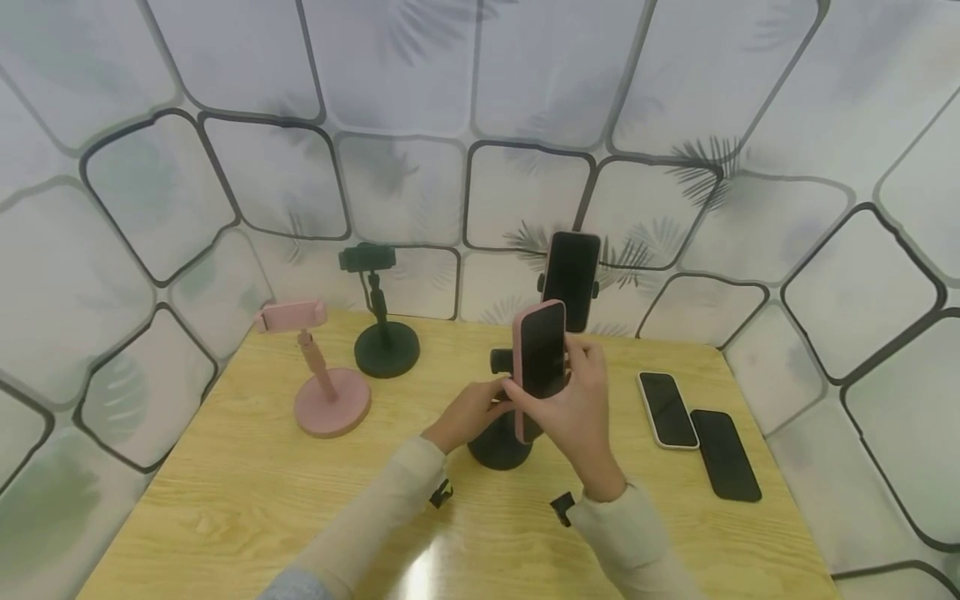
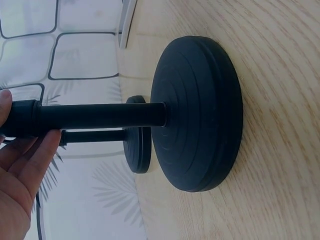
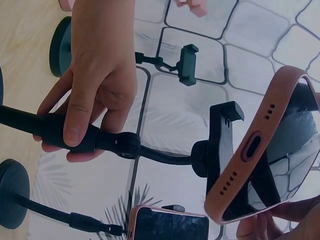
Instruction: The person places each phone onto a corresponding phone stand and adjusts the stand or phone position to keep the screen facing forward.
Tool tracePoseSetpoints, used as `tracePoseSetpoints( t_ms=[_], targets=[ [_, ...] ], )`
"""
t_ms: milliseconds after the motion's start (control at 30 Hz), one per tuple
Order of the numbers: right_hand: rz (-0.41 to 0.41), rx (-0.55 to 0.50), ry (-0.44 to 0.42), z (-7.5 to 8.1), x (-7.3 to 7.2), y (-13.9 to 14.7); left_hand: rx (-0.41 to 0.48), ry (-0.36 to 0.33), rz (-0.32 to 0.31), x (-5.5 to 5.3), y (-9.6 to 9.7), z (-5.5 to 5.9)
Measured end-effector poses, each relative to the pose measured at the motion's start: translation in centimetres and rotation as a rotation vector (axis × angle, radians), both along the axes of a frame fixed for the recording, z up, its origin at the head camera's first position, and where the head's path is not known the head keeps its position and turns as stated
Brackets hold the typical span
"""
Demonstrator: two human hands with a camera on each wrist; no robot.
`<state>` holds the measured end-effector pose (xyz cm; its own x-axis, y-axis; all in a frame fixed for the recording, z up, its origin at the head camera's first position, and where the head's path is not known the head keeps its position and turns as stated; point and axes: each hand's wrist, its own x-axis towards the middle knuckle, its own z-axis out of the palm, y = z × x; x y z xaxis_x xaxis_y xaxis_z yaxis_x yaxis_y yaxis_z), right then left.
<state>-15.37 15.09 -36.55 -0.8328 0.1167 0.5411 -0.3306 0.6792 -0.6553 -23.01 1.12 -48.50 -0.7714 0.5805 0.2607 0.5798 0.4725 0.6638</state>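
Note:
My left hand (image 1: 468,414) grips the post of a black phone stand, whose round base (image 2: 200,115) rests on the table. In the right wrist view the left hand (image 3: 102,95) has its thumb and fingers curled round the thick collar (image 3: 70,135) of that post. My right hand (image 1: 581,408) holds a phone in a pink case (image 1: 542,350) by its sides, screen towards me. The phone (image 3: 265,150) stands tilted beside the stand's black clamp (image 3: 220,142), its lower edge overlapping the clamp in this view. Right-hand fingers (image 3: 280,220) show at the phone's far side.
Behind stands another black stand holding a phone (image 1: 572,279). To the left are a pink stand (image 1: 330,400) and a dark green stand (image 1: 386,346), both with bare clamps. A white-edged phone (image 1: 669,410) and a black phone (image 1: 726,455) lie on the table (image 1: 247,517) at right.

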Motion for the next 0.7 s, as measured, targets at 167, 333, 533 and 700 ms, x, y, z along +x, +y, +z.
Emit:
tracePoseSetpoints(
  t_ms=[167,333,533,700],
  targets=[
    [0.002,-0.056,-0.038,0.06,0.01,-0.40,0.008,-0.044,-0.006,0.10,-0.09,0.21],
    [0.011,-0.074,-0.043,-0.09,0.01,-0.74,0.006,-0.035,-0.004,0.14,-0.14,0.32],
    [-0.008,-0.021,-0.024,-0.25,-0.05,-0.88,-0.012,-0.029,0.009,0.16,-0.13,0.39],
    [-0.006,0.015,-0.002,-0.40,-0.32,-0.83,-0.013,-0.013,0.014,0.14,-0.12,0.28]
  ],
)
